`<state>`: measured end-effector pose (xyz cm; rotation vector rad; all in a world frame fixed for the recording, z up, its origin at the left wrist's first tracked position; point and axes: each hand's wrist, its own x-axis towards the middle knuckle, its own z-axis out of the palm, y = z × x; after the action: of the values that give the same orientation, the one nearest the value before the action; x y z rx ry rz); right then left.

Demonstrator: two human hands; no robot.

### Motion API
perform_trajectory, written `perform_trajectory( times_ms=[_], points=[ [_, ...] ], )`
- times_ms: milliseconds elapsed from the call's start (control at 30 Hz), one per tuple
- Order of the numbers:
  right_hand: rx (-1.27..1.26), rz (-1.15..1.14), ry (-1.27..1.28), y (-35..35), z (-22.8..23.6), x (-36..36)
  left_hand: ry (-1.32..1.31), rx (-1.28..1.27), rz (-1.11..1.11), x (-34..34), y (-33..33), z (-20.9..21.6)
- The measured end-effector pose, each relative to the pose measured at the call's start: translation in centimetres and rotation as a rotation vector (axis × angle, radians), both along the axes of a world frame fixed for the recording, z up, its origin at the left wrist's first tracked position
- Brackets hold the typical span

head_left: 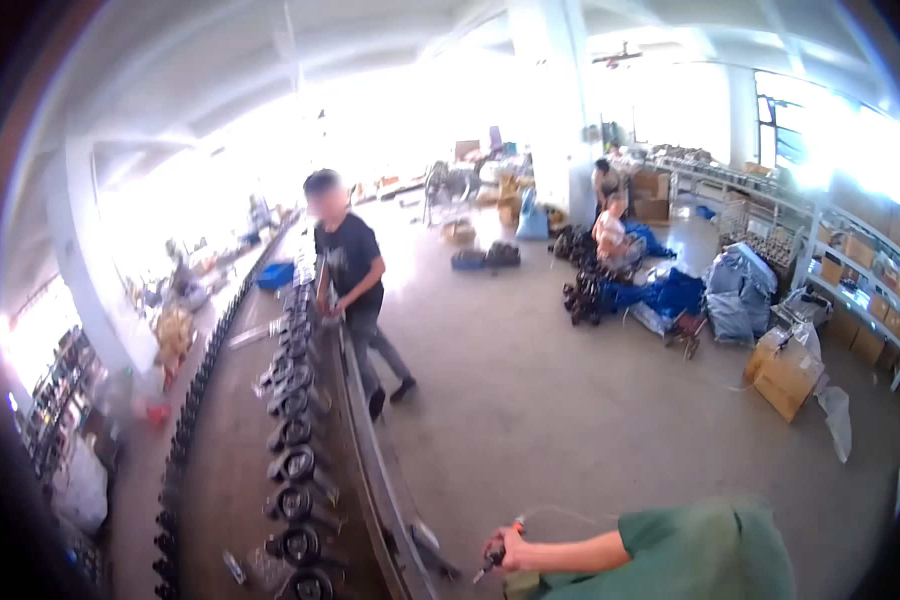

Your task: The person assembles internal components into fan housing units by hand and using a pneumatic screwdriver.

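In the lower part of the view, my right hand (506,550) reaches in from the right out of a green sleeve. Its fingers are closed round a slim hand tool (491,566) with a thin pointed tip and an orange piece on top. A pale, thin hose (560,509) curves away from the tool to the right. To the left of this hand runs a long workbench line (232,440) carrying a row of black ring-shaped parts (295,463). The tool is apart from these parts. My left hand is out of view.
A metal rail (370,465) edges the line. Beside it stands a person in dark clothes (350,265). A blue bin (274,275) sits farther up. On the right are an open cardboard box (785,375), grey sacks (740,295), shelving (860,285) and a seated person (613,240).
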<state>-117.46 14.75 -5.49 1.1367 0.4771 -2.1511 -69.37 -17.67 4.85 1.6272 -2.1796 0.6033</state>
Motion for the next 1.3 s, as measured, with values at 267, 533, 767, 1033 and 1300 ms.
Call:
perform_trajectory(
  times_ms=[267,533,767,1033,1300],
  points=[
    [-0.290,0.176,-0.236,-7.4,9.9,1.1,0.278,0.281,-0.181,-4.5,-2.2,1.4],
    [-0.259,0.474,0.063,-17.4,8.1,-6.8,0.434,0.204,-0.020,-8.5,1.6,5.3],
    [-0.446,0.594,0.621,-30.1,14.7,-8.7,0.280,0.522,0.095,-13.8,0.2,6.2],
    [-0.604,0.833,0.932,-32.2,20.7,0.0,0.361,0.519,0.085,-14.0,-2.0,6.9],
    [-0.490,0.929,1.402,-30.7,20.7,5.9,0.307,0.506,-0.050,-12.1,-1.7,4.5]
  ],
)
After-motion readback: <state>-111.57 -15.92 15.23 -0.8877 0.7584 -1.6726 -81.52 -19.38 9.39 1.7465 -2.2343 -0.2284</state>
